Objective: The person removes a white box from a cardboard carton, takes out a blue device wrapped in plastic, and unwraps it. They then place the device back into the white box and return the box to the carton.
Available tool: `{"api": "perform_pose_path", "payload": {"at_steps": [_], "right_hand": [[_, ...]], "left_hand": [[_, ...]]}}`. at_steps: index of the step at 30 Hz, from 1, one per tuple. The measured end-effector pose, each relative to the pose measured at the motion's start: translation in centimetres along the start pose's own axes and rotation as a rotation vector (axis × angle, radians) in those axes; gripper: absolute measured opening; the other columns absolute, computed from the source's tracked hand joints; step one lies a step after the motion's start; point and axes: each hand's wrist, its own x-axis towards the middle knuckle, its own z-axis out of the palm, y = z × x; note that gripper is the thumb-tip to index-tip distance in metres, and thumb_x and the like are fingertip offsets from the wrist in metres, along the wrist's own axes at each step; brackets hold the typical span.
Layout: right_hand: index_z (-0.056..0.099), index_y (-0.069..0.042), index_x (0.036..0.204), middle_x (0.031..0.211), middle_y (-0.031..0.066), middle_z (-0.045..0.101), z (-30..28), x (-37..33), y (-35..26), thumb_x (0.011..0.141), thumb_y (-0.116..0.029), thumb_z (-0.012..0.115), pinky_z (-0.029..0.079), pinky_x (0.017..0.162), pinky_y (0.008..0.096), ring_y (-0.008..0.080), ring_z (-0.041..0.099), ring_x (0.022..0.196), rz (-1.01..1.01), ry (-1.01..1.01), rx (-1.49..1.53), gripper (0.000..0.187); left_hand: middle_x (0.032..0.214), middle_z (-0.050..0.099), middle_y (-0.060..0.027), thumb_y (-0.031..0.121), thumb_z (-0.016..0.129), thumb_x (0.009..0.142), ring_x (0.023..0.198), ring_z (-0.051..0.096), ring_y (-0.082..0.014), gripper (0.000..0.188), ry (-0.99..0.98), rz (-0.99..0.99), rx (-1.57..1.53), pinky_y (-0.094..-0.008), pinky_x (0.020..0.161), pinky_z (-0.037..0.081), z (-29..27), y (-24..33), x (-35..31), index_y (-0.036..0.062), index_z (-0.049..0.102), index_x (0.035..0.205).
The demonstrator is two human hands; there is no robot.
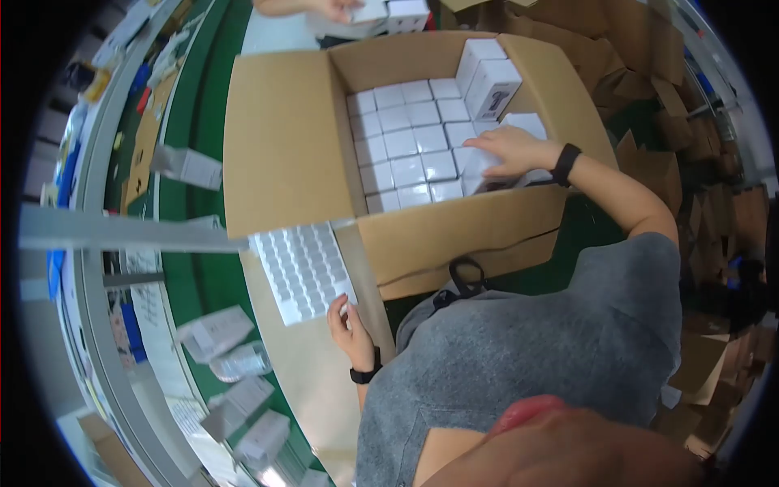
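A large brown carton (284,146) stands open in front of me. Rows of small white boxes (402,142) fill its bottom, and a few stand higher along its right side. My right hand (515,152) reaches in at the right, its fingers curled over the top of a white box (475,166) that sits above the lower layer. Beside the carton, on the pale tabletop, lies a sheet of silver-grey stickers (302,272). At its near corner is my left hand (350,334), fingers apart; nothing shows clearly between them.
Along the left, a green conveyor belt (191,268) carries white boxes (215,333) and a clear plastic-wrapped item (241,363). A grey metal bar (130,230) crosses at left. Another person's hand (333,8) handles white boxes at the top. Brown cartons (649,174) pile up at right.
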Motion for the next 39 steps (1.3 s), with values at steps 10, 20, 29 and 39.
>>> {"api": "perform_pose_path", "payload": {"at_steps": [10, 20, 29, 39], "right_hand": [[0.039, -0.006, 0.125, 0.1, 0.0156, 0.049, -1.9, -0.7, -6.2, 0.064, -0.017, 0.067, 0.038, 0.08, 0.0372, 0.0285, 0.048, 0.097, -0.207, 0.28, -0.29, 0.068], [0.052, -0.012, 0.107, 0.105, 0.0027, 0.054, -11.7, -9.0, -22.6, 0.059, -0.015, 0.065, 0.035, 0.084, 0.0387, 0.0232, 0.05, 0.098, -1.541, 0.56, -0.18, 0.049], [0.054, -0.001, 0.105, 0.098, 0.0232, 0.056, -5.0, 1.6, -23.8, 0.077, -0.035, 0.054, 0.043, 0.079, 0.0423, 0.0367, 0.053, 0.093, -1.126, 0.456, 0.443, 0.044], [0.062, 0.001, 0.088, 0.083, 0.0205, 0.061, -3.3, -0.3, -23.5, 0.071, -0.044, 0.058, 0.046, 0.071, 0.041, 0.0354, 0.058, 0.08, -0.819, 0.34, 0.201, 0.049]], "left_hand": [[0.105, 0.054, -0.0107, 0.015, 0.052, 0.085, 0.094, 0.052, -0.0189, 0.024, -0.21, 0.132, -0.153, -0.03, 0.081, 0.042, -0.5, 4.5, 1.8, -0.0012, 0.053, 0.104], [0.11, 0.049, -0.0142, 0.025, 0.066, 0.073, 0.1, 0.048, -0.0245, 0.06, -0.564, 0.3, -0.34, -0.037, 0.088, 0.037, -6.4, 12.7, 3.9, -0.003, 0.039, 0.119], [0.115, 0.045, -0.02, 0.028, 0.078, 0.056, 0.104, 0.047, -0.0332, 0.09, -0.2, 0.371, 0.072, -0.0421, 0.088, 0.037, -5.2, 14.1, 1.4, -0.0022, 0.029, 0.125], [0.119, 0.043, -0.0208, 0.033, 0.08, 0.044, 0.111, 0.042, -0.0386, 0.098, -0.117, 0.758, 0.744, -0.0425, 0.093, 0.035, -4.4, 11.1, 1.9, 0.0015, 0.033, 0.124]]}}
